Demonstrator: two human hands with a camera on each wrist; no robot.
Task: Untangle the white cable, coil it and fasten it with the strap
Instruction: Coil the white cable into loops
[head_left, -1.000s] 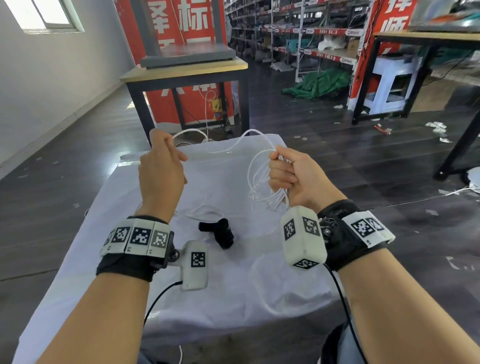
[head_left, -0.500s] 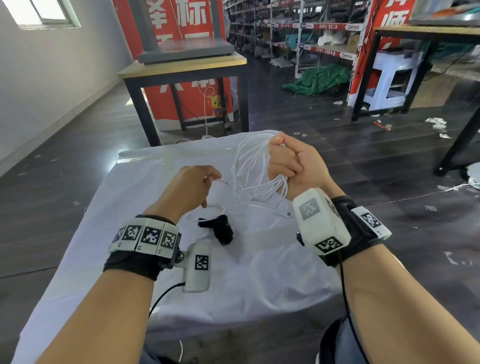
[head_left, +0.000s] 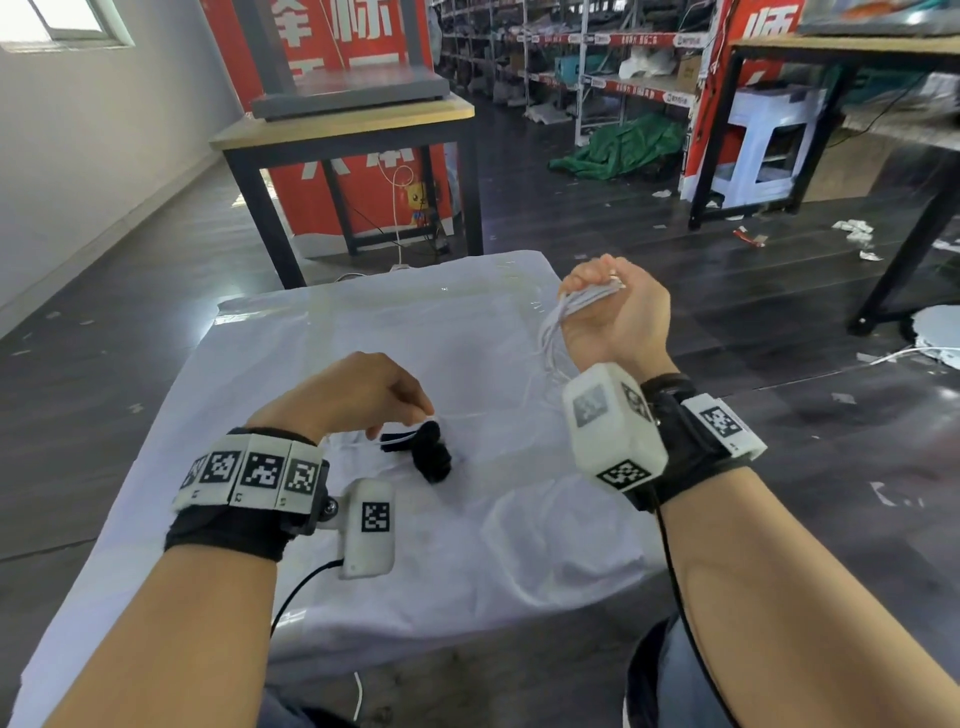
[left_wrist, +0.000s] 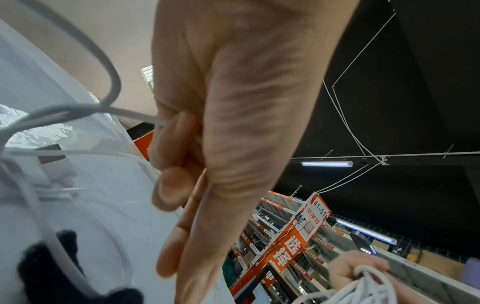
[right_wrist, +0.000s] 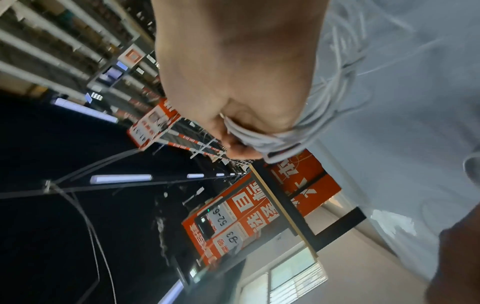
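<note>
My right hand (head_left: 608, 296) is raised over the right side of the table and grips a bundle of white cable (head_left: 563, 317) loops, which hang down past my wrist; the right wrist view shows the same cable (right_wrist: 262, 139) pressed in my fist (right_wrist: 233, 131). My left hand (head_left: 400, 400) is low over the table's middle, fingers curled round a loose strand of the cable (left_wrist: 78, 112) in my fist (left_wrist: 171, 164). The black strap (head_left: 431, 457) lies crumpled on the white cloth (head_left: 467, 545) just right of my left hand; in the left wrist view the strap (left_wrist: 39, 271) sits under a cable loop.
The white cloth covers a small table whose far edge (head_left: 415, 270) drops to a dark floor. A wooden table with black legs (head_left: 353, 124) stands behind it. Another table (head_left: 857, 52) and shelving (head_left: 597, 78) are at the right rear.
My right hand turned and drew the cable loops tighter into a bundle, shifting right. My left hand dropped from high at the left to just beside the black strap.
</note>
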